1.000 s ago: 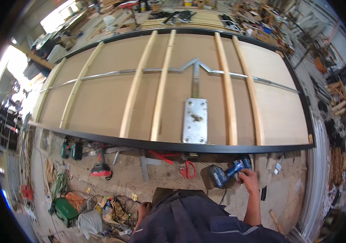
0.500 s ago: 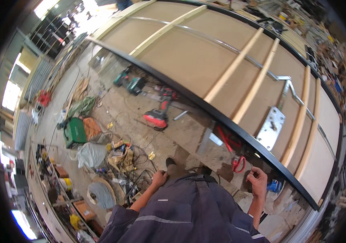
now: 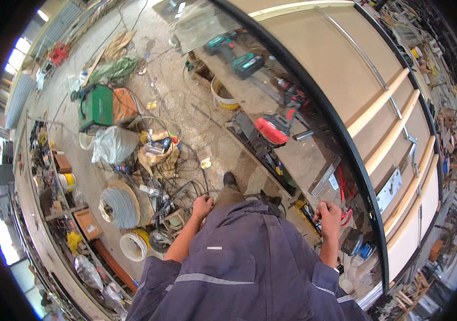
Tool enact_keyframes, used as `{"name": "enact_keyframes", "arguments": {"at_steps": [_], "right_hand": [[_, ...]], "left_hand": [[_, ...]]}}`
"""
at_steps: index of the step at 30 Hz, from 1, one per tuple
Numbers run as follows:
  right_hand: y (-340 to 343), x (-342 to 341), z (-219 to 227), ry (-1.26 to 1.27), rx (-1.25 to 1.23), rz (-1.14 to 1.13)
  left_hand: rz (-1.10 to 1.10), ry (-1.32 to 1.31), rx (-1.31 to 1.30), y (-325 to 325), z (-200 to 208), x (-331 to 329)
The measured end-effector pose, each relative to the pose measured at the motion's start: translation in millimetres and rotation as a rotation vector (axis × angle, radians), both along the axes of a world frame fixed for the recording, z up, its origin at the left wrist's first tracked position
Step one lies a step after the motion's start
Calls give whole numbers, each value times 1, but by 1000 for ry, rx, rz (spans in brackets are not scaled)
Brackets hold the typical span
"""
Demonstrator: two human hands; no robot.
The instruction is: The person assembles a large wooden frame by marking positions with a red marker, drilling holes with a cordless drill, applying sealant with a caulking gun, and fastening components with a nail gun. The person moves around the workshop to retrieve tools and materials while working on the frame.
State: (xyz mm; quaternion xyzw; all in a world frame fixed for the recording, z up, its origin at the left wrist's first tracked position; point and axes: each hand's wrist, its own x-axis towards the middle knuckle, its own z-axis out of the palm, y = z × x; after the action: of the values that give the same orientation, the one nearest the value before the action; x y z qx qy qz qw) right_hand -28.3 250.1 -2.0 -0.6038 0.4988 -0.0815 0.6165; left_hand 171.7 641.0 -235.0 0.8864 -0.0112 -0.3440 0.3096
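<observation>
My left hand (image 3: pixel 203 206) hangs at my left side, fingers curled in, with nothing visible in it. My right hand (image 3: pixel 329 218) is raised at the near edge of the workbench, thumb and fingers curled together; anything between them is too small to make out. Just beyond it lies a red-handled tool (image 3: pixel 347 216), partly hidden by the hand. A blue and black power tool (image 3: pixel 357 246) rests to its right. Along the bench a large black-framed panel (image 3: pixel 322 99) with wooden slats (image 3: pixel 383 104) and a metal plate (image 3: pixel 390 190) stretches away. Neither hand touches the panel.
A red and black cordless drill (image 3: pixel 272 130) and a teal one (image 3: pixel 245 65) lie on the bench. Left on the floor are a green machine (image 3: pixel 98 108), a white sack (image 3: pixel 115 143), a cable coil (image 3: pixel 118 206), a white bucket (image 3: pixel 134 245) and tangled cables. My shoe (image 3: pixel 229 178) is ahead.
My view has turned and shifted, so the panel now sits farther right and more floor shows. Both hands stay low beside my body, their fingers still curled.
</observation>
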Motion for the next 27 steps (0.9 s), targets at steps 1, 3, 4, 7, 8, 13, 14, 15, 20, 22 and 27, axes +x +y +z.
{"name": "enact_keyframes", "arguments": {"at_steps": [1,3,4,7,8,13,14,15,20,22,27], "right_hand": [[2,8,-4,34,-22,29],[6,24,-9,101,-71,85],[9,33,-9,82,-15,77],[16,58,-15,210,-44,216],[18,62,-18,260,-66,259],[24,75,-46,376,-14,403],[27,79,-50,420,-11,449],[30,79,-55,464,-3,492],[26,60,-138,577,74,600],[24,70,-161,648,149,602],[16,99,-212,760,218,649]], "left_hand": [[14,27,-10,11,-5,1],[38,82,-36,28,-14,0],[98,93,-58,36,-21,-5],[146,95,-1,54,-24,-12],[129,57,-7,61,-32,-16],[243,119,-18,72,-37,-37],[255,117,-12,73,-39,-45],[263,116,-2,75,-40,-53],[415,157,36,70,-25,-84],[482,191,53,69,-26,-105],[669,250,75,62,-24,-173]]}}
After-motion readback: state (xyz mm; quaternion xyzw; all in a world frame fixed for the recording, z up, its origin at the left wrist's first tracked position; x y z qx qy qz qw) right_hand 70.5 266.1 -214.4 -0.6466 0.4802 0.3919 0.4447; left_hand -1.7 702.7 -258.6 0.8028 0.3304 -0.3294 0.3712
